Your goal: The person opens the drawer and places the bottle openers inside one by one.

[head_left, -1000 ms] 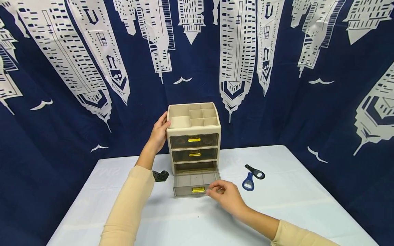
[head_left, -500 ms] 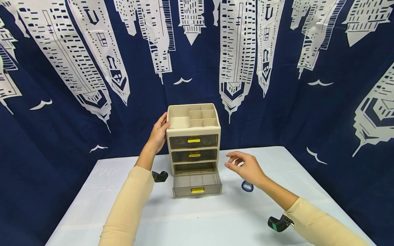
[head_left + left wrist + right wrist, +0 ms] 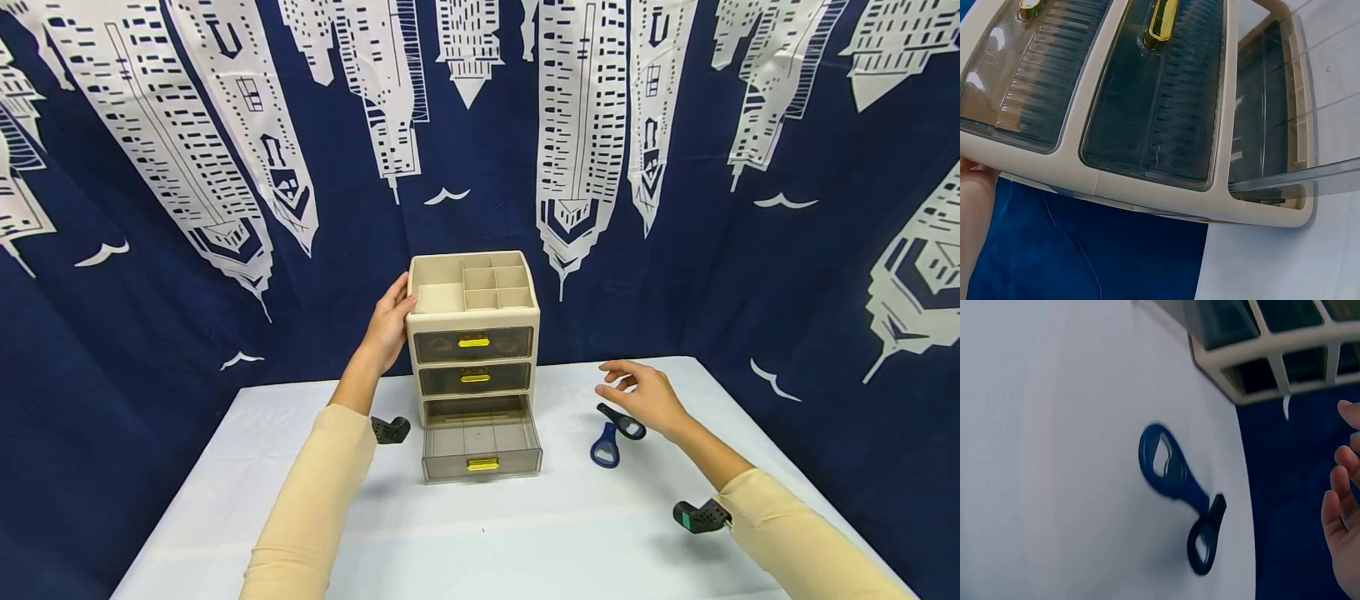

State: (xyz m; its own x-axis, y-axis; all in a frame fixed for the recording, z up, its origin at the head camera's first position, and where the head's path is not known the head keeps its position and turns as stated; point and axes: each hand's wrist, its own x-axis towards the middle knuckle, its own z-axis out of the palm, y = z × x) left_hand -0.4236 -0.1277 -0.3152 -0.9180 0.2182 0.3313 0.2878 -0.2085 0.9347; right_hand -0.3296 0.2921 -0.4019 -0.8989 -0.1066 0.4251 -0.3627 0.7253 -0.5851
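A beige desktop drawer organizer (image 3: 474, 318) stands at the back of the table, its bottom drawer (image 3: 482, 467) pulled out. My left hand (image 3: 387, 327) holds the organizer's upper left side, thumb at the top rim; its fingers are partly hidden in the left wrist view. To the right, two bottle openers lie on the table: a blue bottle opener (image 3: 604, 451) and a black bottle opener (image 3: 632, 427), their handles meeting. My right hand (image 3: 643, 395) hovers just above and behind them, fingers loosely bent, holding nothing. Both bottle openers show whole in the right wrist view.
Two upper drawers with gold handles, the top drawer (image 3: 438, 343) and the middle drawer (image 3: 438, 381), are closed. The organizer's top has several compartments. Behind the white table (image 3: 450, 550) hangs a navy curtain (image 3: 480, 225) with printed buildings. A black wrist device (image 3: 702, 517) sits at my right sleeve.
My right hand has left the bottom drawer's front and moved right and back to above the bottle openers. The left hand and the drawer stay where they were.
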